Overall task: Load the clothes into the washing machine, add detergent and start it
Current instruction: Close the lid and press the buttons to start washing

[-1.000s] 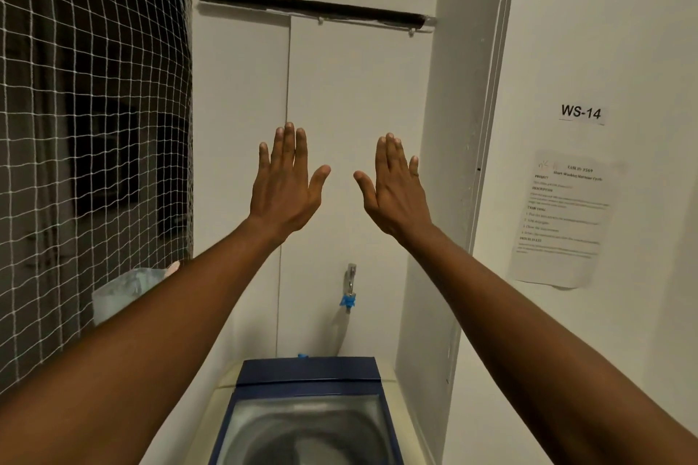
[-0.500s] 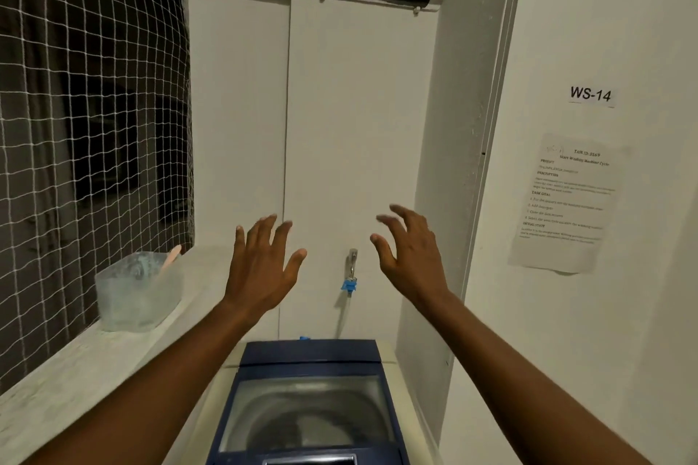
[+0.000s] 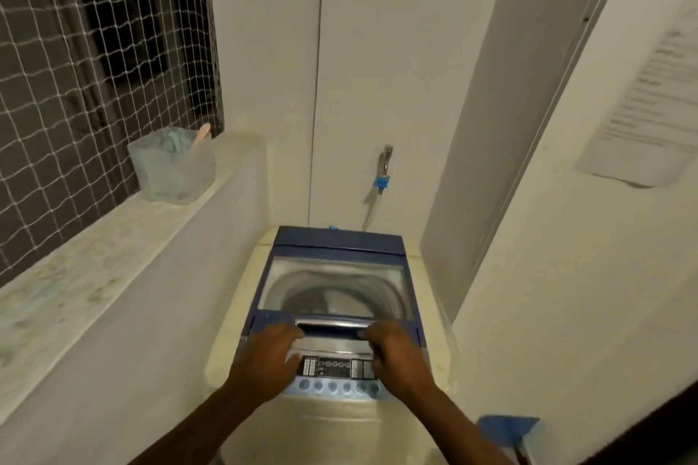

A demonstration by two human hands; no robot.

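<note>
Head view: two hands on a closed top-load washing machine [image 3: 340, 423].
Left hand [image 3: 270, 359] and right hand [image 3: 400, 355] curl fingers onto the ends of the lid handle [image 3: 330, 325], likely to lift the windowed lid [image 3: 336, 242]; no clothes show. Detergent tub [image 3: 172, 166] sits on the far-left ledge [image 3: 94, 249]. Wall notice [image 3: 649, 117] is unreadably blurred.
</note>
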